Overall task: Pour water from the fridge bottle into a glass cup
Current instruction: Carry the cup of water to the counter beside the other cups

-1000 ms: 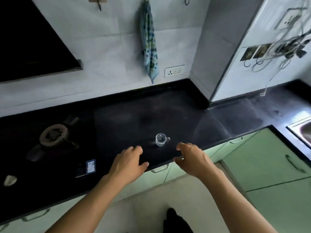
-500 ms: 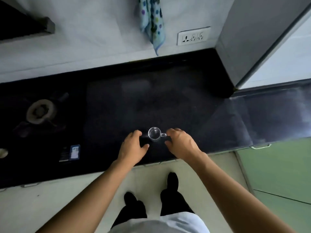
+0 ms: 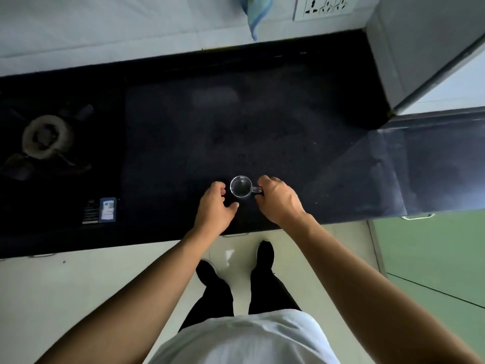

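A small clear glass cup (image 3: 241, 187) with a side handle stands upright near the front edge of the black countertop (image 3: 262, 127). It looks empty. My right hand (image 3: 278, 199) is at the cup's right side, with index finger and thumb closed around the handle. My left hand (image 3: 215, 206) rests on the counter just left of the cup, fingers apart and holding nothing, thumb close to the cup's base. No bottle is in view.
A gas burner (image 3: 43, 139) sits on the counter at the far left, with a blue label (image 3: 107, 209) in front of it. A towel (image 3: 256, 17) and a wall socket (image 3: 325, 6) are behind. A grey pillar (image 3: 420, 48) stands at the right, green cabinets (image 3: 433, 245) below.
The view has tilted down toward the counter edge and my legs. Both hands moved forward to either side of the cup, and the right hand's fingers reached the handle.
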The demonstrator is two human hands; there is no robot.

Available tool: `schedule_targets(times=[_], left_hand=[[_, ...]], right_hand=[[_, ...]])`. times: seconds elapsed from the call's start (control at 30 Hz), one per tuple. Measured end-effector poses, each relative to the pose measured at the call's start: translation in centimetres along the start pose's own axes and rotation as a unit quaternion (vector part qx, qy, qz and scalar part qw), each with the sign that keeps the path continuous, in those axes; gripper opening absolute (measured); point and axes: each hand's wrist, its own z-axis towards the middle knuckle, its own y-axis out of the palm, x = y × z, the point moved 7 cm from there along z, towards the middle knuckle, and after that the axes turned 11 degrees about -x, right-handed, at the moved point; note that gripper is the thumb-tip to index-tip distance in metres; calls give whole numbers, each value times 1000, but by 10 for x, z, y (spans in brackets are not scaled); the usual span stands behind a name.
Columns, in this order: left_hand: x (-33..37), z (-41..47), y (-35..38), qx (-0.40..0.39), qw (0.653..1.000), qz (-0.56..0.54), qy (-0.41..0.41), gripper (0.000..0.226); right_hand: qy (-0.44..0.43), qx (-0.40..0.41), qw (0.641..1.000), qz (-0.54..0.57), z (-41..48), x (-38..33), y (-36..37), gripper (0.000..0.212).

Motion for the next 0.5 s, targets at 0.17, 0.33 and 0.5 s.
schedule_targets(times=[0.17, 0.33, 0.5], left_hand=[[3, 5, 4, 5, 1000, -25, 8, 51], [9, 9, 8, 4, 998, -58, 19, 41], [6, 10, 8, 6, 995, -101, 23, 37]], right_hand=[[4, -5, 1000, 8, 7, 0, 5, 21], [11, 3, 1000, 16, 12, 1, 6, 16], [13, 4, 999, 44, 12, 4, 8, 22]])
